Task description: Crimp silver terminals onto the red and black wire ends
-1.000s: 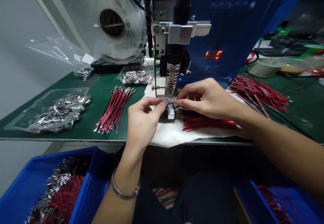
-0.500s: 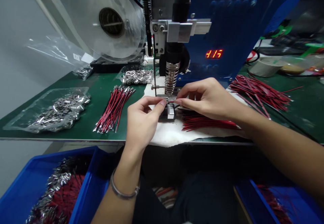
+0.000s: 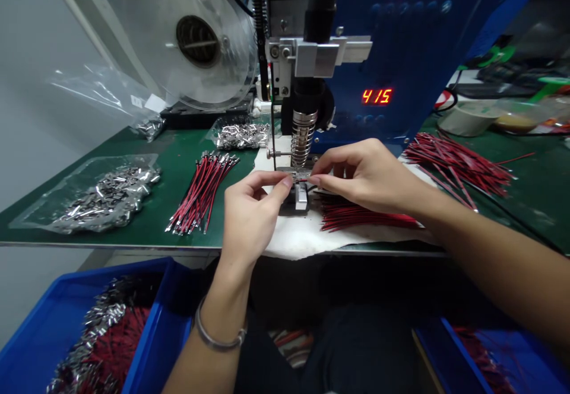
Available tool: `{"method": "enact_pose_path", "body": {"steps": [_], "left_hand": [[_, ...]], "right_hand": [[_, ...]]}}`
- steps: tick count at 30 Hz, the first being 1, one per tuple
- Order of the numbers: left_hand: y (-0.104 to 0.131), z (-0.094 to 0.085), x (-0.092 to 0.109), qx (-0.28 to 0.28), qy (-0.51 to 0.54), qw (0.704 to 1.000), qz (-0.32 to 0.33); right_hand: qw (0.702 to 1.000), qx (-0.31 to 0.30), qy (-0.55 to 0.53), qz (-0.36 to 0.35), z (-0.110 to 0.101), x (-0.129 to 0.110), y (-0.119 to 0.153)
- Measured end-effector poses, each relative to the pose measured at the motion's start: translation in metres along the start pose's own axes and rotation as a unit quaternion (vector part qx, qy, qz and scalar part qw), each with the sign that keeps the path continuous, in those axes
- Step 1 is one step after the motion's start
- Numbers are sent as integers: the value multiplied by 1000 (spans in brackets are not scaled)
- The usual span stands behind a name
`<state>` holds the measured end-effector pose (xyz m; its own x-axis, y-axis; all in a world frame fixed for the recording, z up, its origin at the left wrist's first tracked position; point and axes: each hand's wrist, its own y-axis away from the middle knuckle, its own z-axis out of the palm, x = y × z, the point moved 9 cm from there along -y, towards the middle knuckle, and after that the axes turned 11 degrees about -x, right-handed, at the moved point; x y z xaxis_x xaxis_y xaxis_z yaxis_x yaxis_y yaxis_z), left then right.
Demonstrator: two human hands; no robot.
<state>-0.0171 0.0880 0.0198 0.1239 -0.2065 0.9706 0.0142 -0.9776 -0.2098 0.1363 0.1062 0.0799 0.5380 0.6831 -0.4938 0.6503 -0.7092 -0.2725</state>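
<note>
My left hand, thumb and forefinger pinched, meets the small metal fixture under the spring; my right hand, pinched, steadies a red-and-black wire there.

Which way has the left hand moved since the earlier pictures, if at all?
No, the left hand is still just left of the metal block.

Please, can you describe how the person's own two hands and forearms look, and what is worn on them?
The left hand and right hand are bare, without gloves. A slim, rounded grey bracelet with a slight shine goes around the left wrist. Nothing is visible on the right wrist. No sleeves, cables or clear markings show on either forearm.
</note>
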Motion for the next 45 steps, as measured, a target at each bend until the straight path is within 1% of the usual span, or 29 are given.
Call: {"method": "enact_pose_path", "body": {"steps": [10, 18, 31, 39, 45], "left_hand": [[1, -1, 1, 4, 7, 1000, 10], [-1, -2, 0, 15, -2, 1000, 5], [-1, 2, 2, 4, 8, 1000, 6], [0, 0, 1, 6, 11, 1000, -5], [1, -1, 0, 11, 6, 1000, -9]], "right_hand": [[1000, 3, 2, -10, -2, -1, 0], [1000, 5, 5, -10, -2, -1, 1], [1000, 2, 9, -15, -3, -2, 1], [1000, -12, 7, -13, 1, -2, 0], [1000, -8, 2, -16, 1, -3, 0]]}}
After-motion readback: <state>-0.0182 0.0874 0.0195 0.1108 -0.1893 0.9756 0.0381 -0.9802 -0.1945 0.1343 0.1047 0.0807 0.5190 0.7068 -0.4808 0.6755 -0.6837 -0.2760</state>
